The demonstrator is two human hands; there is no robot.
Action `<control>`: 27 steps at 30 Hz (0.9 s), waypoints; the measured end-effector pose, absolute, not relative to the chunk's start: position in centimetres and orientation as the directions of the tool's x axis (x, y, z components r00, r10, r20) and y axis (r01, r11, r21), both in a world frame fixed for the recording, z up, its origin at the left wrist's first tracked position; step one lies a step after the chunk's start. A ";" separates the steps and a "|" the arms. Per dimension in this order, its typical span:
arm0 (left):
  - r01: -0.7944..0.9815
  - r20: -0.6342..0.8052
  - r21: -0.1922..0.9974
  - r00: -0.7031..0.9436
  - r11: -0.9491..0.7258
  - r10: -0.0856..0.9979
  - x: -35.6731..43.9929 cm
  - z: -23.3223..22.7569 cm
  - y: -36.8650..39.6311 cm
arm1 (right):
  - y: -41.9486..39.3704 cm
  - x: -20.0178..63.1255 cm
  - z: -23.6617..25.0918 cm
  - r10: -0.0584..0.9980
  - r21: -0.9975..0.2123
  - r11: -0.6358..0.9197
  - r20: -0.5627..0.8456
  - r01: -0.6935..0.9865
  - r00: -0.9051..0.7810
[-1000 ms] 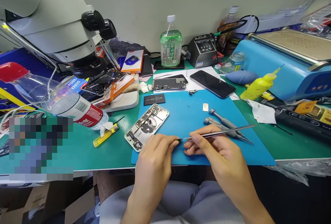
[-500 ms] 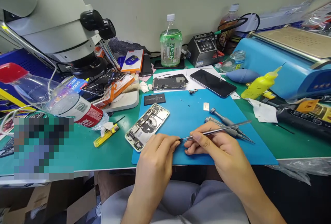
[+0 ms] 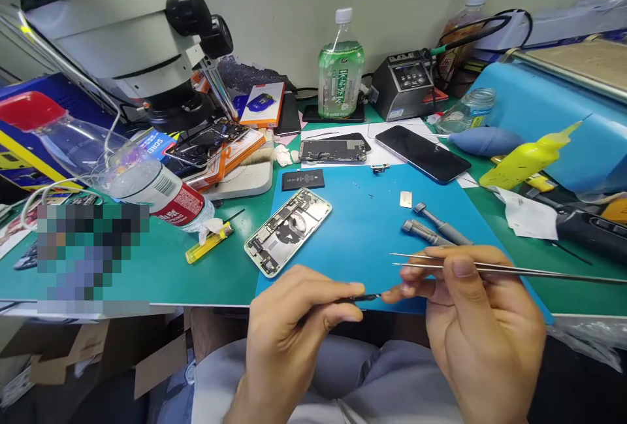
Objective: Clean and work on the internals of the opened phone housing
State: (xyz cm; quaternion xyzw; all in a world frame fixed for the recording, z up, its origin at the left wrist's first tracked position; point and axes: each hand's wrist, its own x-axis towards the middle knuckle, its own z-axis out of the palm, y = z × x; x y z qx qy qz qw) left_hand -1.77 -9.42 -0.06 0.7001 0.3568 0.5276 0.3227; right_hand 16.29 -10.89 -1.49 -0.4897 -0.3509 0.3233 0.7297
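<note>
- At lower centre of the frame, a small dark part point(image 3: 365, 297) is pinched between the left hand point(image 3: 289, 319) and the right hand point(image 3: 482, 323).
- Tweezers point(image 3: 490, 268) are gripped in the right hand too; the part could be dropped if either pinch slackens.
- The opened phone point(image 3: 288, 230) lies above-left on the blue mat point(image 3: 362, 215).
- No label is readable.

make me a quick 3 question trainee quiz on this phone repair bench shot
1. True or false: the opened phone lies partly on the blue mat.
2. Which hand holds the tweezers? A left hand B right hand
3. What do both hands pinch between them?

Key
1. True.
2. B.
3. A small dark strip, too small to identify.
</note>
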 end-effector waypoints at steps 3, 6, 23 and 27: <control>0.126 0.540 0.818 0.169 -0.562 0.824 -1.7 0.2 -9.5 | -11.1 16.3 -1.6 0.819 -0.950 0.289 0.183 -0.116 0.543; 0.134 0.575 0.793 0.158 -0.595 0.803 -1.6 -0.2 -9.4 | -11.1 16.3 -1.7 0.819 -0.950 0.282 0.166 -0.132 0.550; 0.372 0.608 0.663 0.238 -0.650 0.757 -1.3 -0.8 -9.3 | -11.0 16.2 -2.2 0.763 -0.959 0.270 0.161 -0.083 0.626; 0.598 0.585 0.525 0.262 -0.605 0.767 0.2 -1.5 -8.7 | -9.9 15.6 -1.5 0.647 -0.924 0.377 0.213 -0.064 0.732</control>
